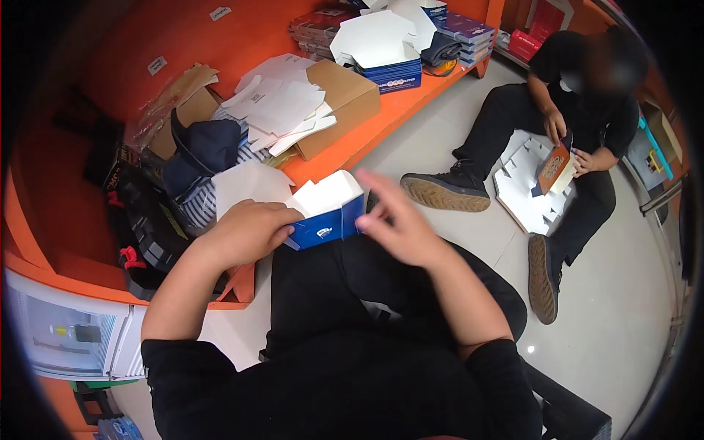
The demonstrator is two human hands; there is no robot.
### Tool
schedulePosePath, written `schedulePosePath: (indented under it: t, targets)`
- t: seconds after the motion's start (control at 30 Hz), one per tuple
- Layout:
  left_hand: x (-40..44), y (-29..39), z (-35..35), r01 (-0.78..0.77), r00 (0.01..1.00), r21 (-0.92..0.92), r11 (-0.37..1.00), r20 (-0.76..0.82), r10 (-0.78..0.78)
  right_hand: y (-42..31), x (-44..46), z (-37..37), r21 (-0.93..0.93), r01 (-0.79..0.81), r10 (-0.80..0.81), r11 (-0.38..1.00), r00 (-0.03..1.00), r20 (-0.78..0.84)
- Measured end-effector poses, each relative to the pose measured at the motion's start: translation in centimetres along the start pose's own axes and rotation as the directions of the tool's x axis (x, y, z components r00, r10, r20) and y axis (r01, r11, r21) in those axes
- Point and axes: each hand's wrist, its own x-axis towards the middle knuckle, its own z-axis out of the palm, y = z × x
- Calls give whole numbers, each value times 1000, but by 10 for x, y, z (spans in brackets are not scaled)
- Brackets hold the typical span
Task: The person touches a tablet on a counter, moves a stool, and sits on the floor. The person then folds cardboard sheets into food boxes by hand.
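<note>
Blue paperboard carton (323,230): one, white inside, top open, held above the wearer's lap (308,293); likely light, smooth-faced and easily creased, thin walls springy, so best gripped at the folded ends, not by loose flaps.
Left hand (253,231): gripping the carton's left end, thumb over the blue front.
Right hand (400,224): blurred, fingers spread beside the right end; whether it touches, I cannot tell.
Orange shelf (400,114): one brown cardboard box (345,99), overlapping white card sheets (282,95) too jumbled to count, and blue-sided packaging (392,77) beneath raised white flaps.
Co-worker (594,121): one, seated on the floor, two shoes (449,193) showing, both hands on one orange-fronted carton (554,167).
</note>
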Motion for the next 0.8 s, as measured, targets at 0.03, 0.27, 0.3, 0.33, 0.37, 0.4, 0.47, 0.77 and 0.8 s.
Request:
schedulePosePath:
  t: [0.03, 0.27, 0.3, 0.33, 0.37, 0.4, 0.47, 0.77, 0.8]
  targets:
    - [4, 1, 0, 5, 999, -5, 1000, 35, -5, -1, 0, 10, -88, -34, 39, 996, 998, 59]
    - [20, -8, -1, 125, 957, -22, 992, 266, -115, 49, -6, 39, -110, -59, 51, 992, 996, -80]
    - [24, -6, -2, 159, 937, -50, 986, 323, -135, 48, -6, 41, -105, -65, 53, 992, 993, -110]
    - [29, -6, 1, 141, 939, -75, 987, 326, -109, 48, -6, 43, -102, -65, 52, 993, 991, -124]
    - [35, -7, 7, 123, 941, -101, 987, 329, -83, 47, -7, 45, -98, -65, 51, 993, 989, -139]
    - [39, -9, 13, 104, 941, -125, 987, 333, -57, 47, -7, 45, -93, -65, 50, 994, 987, -155]
    - [44, -13, 18, 164, 935, -315, 935, 352, -45, 57, -7, 44, -69, -91, 76, 993, 977, -197]
    - [52, -16, 46, 346, 914, -590, 730, 387, -121, 42, -8, 46, -475, 227, -307, 850, 947, -97]
    - [50, -17, 51, 344, 918, -607, 716, 379, -120, 44, -9, 47, -486, 231, -305, 843, 949, -78]
